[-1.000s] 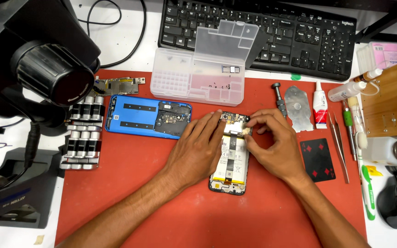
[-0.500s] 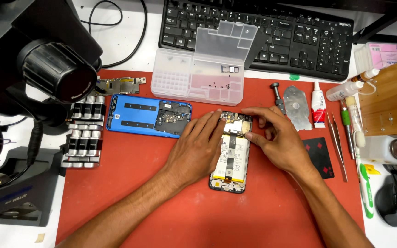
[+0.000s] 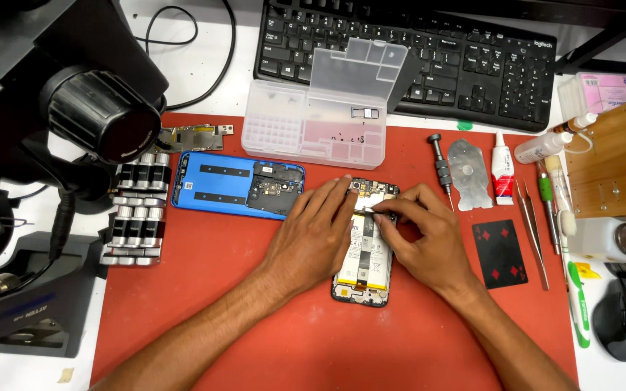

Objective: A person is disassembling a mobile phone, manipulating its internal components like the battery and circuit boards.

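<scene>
Phone repair bench: microscope (image 3: 74,108), screwdriver (image 3: 441,166), tweezers (image 3: 532,224).

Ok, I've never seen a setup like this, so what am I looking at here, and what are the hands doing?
This is one view from a camera worn on a person's head, looking down at a repair bench. No machine is working here: the two bare hands belong to the wearer. On the red work mat lies an opened smartphone with its back off and battery showing. The left hand rests flat on the phone's left edge, steadying it. The right hand pinches a small pale part at the phone's upper end; what it is exactly is too small to tell. Nearby lie the blue back cover, a clear parts box, a screwdriver, tweezers and a playing card. A keyboard sits behind.
</scene>
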